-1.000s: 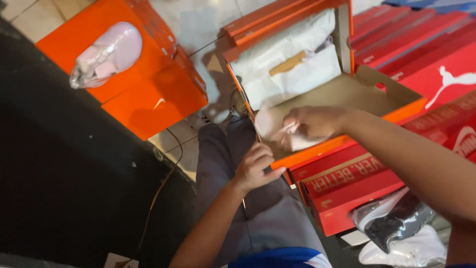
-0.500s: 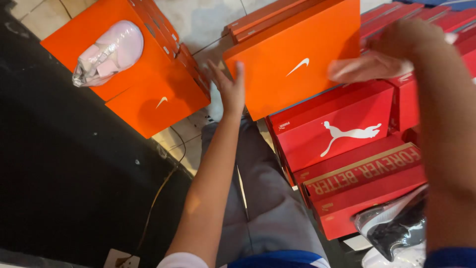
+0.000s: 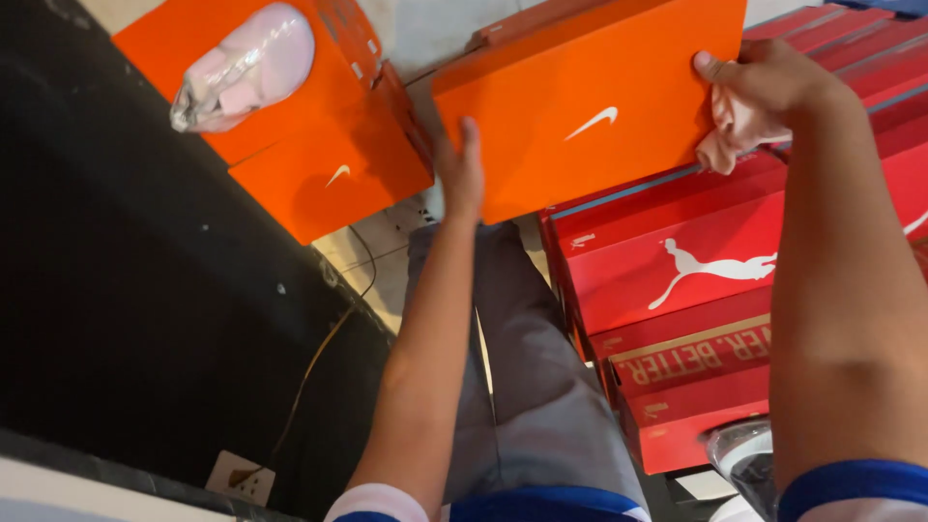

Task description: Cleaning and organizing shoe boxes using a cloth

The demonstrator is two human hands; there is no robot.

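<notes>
Person holds a closed orange shoebox (image 3: 590, 106) between both hands, out over their lap, above the stack of red shoeboxes (image 3: 677, 261) at the right. Left hand (image 3: 459, 174) lies flat against the box's left edge, fingers straight and together, palm pressing in, not curled round anything. Right hand (image 3: 764, 92) grips the right edge, thumb on the lid face, fingers wrapped behind the side, so how far they close at the back cannot be told. A pale crumpled bit, maybe tissue paper (image 3: 730, 135), sticks out under the right palm; unclear if pinched or just caught.

Box sits tilted, lid facing the camera, lid looks seated flush. It is apart from the two orange boxes (image 3: 329, 164) at upper left, where a wrapped pale pink shoe (image 3: 246, 68) rests on top.

Doing it well, as a judgement: squeeze evenly from both ends so the lid does not pop, keep the left palm low enough on the edge to catch the base as well as the lid, keep the box level before it goes down anywhere. The loose tissue could snag under the lid edge or slip the right grip. The cable (image 3: 319, 358) on the floor by the knee and the red stack are close, so mind the corners
</notes>
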